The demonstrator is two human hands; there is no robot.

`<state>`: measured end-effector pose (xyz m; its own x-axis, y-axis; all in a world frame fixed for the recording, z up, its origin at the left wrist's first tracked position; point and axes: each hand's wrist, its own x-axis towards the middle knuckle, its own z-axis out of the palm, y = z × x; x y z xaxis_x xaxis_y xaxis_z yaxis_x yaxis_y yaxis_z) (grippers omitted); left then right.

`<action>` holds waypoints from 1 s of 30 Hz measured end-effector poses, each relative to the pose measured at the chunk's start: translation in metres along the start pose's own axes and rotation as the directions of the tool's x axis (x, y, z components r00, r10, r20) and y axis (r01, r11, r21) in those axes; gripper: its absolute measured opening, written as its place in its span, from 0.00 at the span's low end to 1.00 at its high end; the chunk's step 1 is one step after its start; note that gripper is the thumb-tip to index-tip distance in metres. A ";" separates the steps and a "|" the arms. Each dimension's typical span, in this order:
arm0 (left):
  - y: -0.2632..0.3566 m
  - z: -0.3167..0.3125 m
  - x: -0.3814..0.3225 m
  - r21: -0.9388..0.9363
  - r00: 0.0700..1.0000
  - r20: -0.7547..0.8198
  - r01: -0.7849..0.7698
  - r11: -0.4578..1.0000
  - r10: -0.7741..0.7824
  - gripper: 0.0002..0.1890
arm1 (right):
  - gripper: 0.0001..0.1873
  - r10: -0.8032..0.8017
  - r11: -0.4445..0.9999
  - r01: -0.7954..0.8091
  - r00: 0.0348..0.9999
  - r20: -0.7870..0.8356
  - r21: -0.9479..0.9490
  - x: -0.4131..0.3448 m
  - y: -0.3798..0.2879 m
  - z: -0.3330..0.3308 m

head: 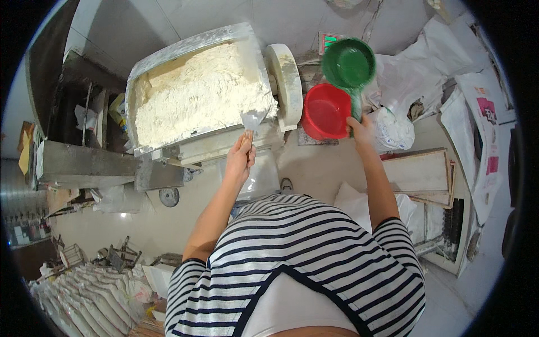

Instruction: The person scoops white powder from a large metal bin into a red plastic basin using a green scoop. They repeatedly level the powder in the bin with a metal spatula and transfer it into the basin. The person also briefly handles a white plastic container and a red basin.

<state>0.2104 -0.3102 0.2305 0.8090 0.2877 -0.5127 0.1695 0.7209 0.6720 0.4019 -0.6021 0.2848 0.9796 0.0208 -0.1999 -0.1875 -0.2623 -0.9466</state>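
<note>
My left hand (241, 156) is closed around the wooden handle of a scraper (252, 120), whose wide blade touches the near right edge of a metal trough. Pale floury dough or flour (198, 92) fills much of that trough (191, 52), part of what looks like a dough mixer. My right hand (361, 129) grips the handle of a green plastic dipper (348, 63), held over a digital scale and partly above a red plastic basin (326, 110). The dipper's bowl appears empty. Little of the scale's platform shows beneath the basin.
A lit scale display (329, 41) is beside the dipper. White plastic sacks (391, 130) and wooden boxes (417, 170) stand at right. A translucent bin (261, 172) is under the trough's near side. Metal machinery (88, 164) is at left, with stacked sacks (88, 295) lower left.
</note>
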 end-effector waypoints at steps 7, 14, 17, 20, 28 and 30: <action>0.041 0.035 0.026 -0.384 0.984 -0.105 -0.176 0.906 0.146 0.16 | 0.06 0.099 0.983 -0.099 0.995 0.009 0.157 -0.009 0.040 -0.066; 0.092 -0.001 0.013 0.710 0.637 -0.182 -0.442 0.548 0.749 0.24 | 0.07 0.075 0.996 -0.075 0.997 0.003 -0.056 0.016 0.068 -0.089; 0.111 -0.021 -0.011 0.976 0.394 0.217 -0.115 -0.186 0.893 0.23 | 0.08 0.030 0.993 -0.032 0.999 -0.022 -0.117 0.034 0.075 -0.085; 0.129 -0.041 -0.037 0.876 0.465 0.308 0.203 -0.438 0.830 0.26 | 0.08 0.035 0.993 -0.036 0.999 -0.012 -0.110 0.049 0.077 -0.076; 0.151 -0.104 -0.050 0.955 0.515 -0.073 -0.211 0.208 0.854 0.21 | 0.07 0.084 0.996 -0.083 0.996 0.029 -0.045 0.056 0.069 -0.034; 0.151 -0.122 -0.069 0.676 0.685 -0.243 -0.388 0.626 0.687 0.22 | 0.06 0.098 0.995 -0.098 0.993 0.062 -0.008 0.049 0.063 -0.024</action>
<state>0.1113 -0.1443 0.3023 0.5338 0.8454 -0.0195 0.1726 -0.0864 0.9812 0.4398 -0.6404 0.2216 0.9500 0.0548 -0.3073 -0.2821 -0.2707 -0.9204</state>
